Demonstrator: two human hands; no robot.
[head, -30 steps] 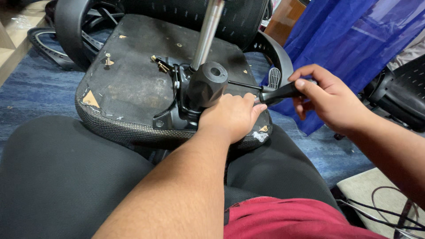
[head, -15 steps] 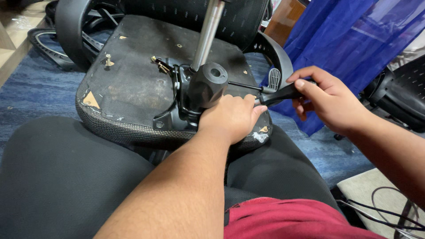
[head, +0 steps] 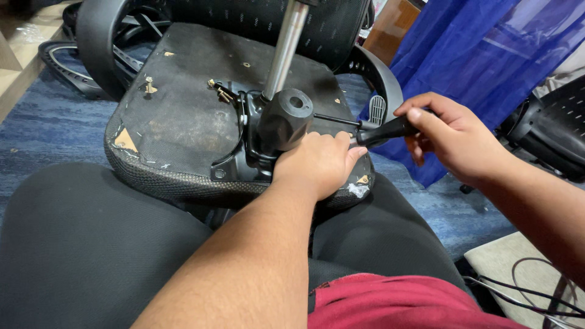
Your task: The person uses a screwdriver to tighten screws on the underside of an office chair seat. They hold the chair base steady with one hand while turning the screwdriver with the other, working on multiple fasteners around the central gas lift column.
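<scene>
Under hands (head: 390, 149), rough seat underside (head: 183, 116)

Blue carpet (head: 42, 131) covers the floor, a blue cloth (head: 487, 67) hangs at the far right beside a brown wooden panel (head: 396, 27), a black mesh chair (head: 551, 131) stands at the right edge, and dark cables (head: 536, 292) trail over a pale mat (head: 506, 268) near right.

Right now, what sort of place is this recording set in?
Probably an office or a chair repair corner: an upturned black office chair seat lies across the person's lap, another black mesh chair stands at right, and blue carpet covers the floor.
</scene>
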